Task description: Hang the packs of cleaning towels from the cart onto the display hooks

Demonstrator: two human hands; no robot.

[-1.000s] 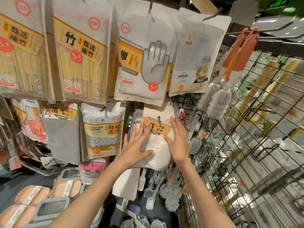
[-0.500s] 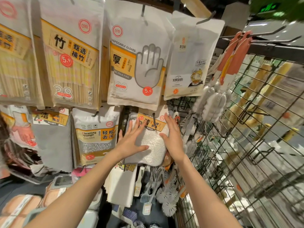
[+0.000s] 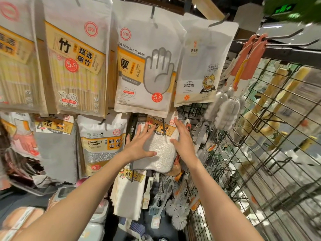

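We find the cleaning towel pack (image 3: pixel 157 146) on its hook at 6 o'clock below the disposable gloves bag (image 3: pixel 145 66). Our left hand (image 3: pixel 139 145) and right hand (image 3: pixel 182 140) press it flat, fingers splayed, gripping nothing. We judge it light, soft and floppy, best held by its stiff header card (image 3: pixel 162 126).

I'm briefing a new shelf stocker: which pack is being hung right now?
Find the big disposable gloves bag with the grey hand. Directly below hangs the towel pack, pressed by the left hand and right hand. It alone shows fluffy white cloth.
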